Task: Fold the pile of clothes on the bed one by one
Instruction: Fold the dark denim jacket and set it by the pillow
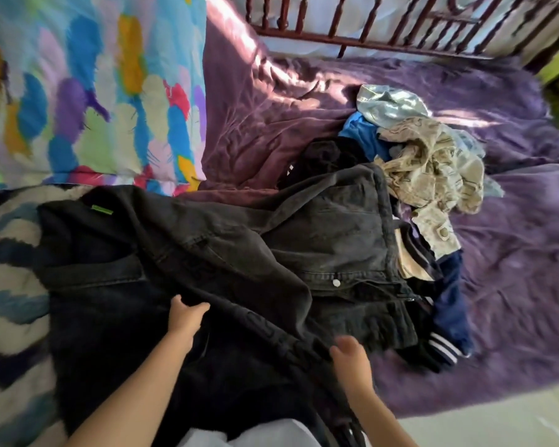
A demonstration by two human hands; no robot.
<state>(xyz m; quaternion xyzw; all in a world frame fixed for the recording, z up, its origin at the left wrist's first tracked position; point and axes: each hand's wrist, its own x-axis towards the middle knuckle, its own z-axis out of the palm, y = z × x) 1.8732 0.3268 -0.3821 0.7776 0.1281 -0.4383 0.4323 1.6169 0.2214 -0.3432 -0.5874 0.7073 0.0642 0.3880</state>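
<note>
I judge 1 garment is mid-fold: the left hand (188,316) grips a ridge of the black garment (207,253) spread at centre. The right hand (352,353), blurred at 5 o'clock, meets its edge, and I cannot tell its grip. Next I'd carry that ridge across, flat. The pile (426,162) sits at 2 o'clock.

Left hand (188,316), right hand (349,354) on black jeans (320,240)

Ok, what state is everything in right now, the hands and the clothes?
left hand: pinching a fold of the black denim garment
right hand: blurred, at the same fold, grip unclear
black denim garment: spread out, not yet folded
clothes pile: crumpled, unfolded, on the purple blanket
navy jacket: crumpled, partly under the denim
</note>
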